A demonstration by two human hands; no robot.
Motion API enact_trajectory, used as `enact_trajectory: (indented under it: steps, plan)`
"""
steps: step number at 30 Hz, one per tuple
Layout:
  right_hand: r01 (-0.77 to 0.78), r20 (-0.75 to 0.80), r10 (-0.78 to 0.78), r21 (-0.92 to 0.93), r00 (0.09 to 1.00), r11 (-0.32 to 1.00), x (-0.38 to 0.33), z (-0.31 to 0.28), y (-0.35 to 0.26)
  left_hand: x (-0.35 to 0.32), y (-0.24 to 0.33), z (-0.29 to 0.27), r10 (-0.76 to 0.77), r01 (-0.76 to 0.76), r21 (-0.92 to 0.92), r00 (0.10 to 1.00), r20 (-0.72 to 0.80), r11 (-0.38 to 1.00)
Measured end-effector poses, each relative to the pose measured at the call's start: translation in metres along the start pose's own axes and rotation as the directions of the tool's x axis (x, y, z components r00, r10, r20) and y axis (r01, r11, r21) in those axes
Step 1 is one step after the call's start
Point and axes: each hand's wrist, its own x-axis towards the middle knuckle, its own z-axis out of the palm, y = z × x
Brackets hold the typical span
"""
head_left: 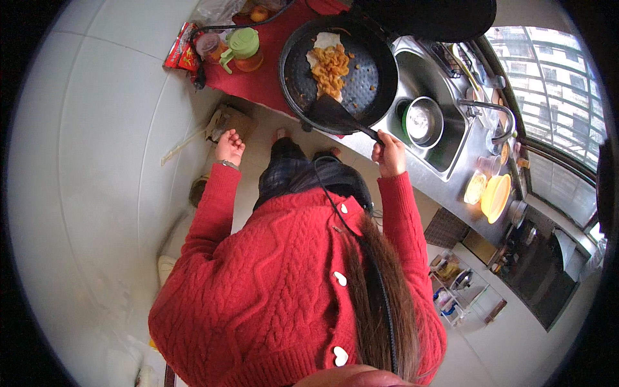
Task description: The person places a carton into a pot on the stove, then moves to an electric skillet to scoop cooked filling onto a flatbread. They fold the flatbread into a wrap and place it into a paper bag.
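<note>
Now the right hand grips a black spatula, left hand loosely curled.

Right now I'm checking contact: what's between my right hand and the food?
Head view: a black spatula, from the right hand into the pan, toward the food.

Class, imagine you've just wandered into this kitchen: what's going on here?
A person's right hand grips a black spatula by its handle, with the blade in the black pan near the lower end of the food. The food is orange-brown pieces piled on something flat and white. The left hand appears empty, its fingers loosely curled, away from the pan. To the pan's right is the sink, with a metal bowl in it.
</note>
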Motion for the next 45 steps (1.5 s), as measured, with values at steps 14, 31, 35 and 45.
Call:
enact_trajectory:
  steps: [14, 31, 35, 45]
  plan:
    - [-0.033, 0.053, 0.036, -0.056, 0.998, 0.998, -0.009, 0.005, 0.001, 0.005, -0.003, 0.011, -0.003, 0.003, -0.011, 0.999, 0.034, 1.000]
    - [0.096, -0.041, -0.105, -0.172, 0.994, 0.980, -0.009, -0.001, -0.016, 0.001, -0.002, -0.004, 0.024, -0.025, -0.052, 1.000, -0.021, 0.998]
    - [0.103, -0.018, -0.107, -0.151, 0.994, 0.983, -0.013, 0.000, -0.017, 0.001, -0.002, -0.004, 0.004, -0.005, -0.050, 1.000, -0.013, 0.999]
    - [0.026, -0.014, -0.030, -0.227, 0.999, 0.973, -0.025, -0.017, -0.025, 0.004, -0.001, -0.001, 0.007, -0.009, -0.043, 0.999, -0.037, 0.999]
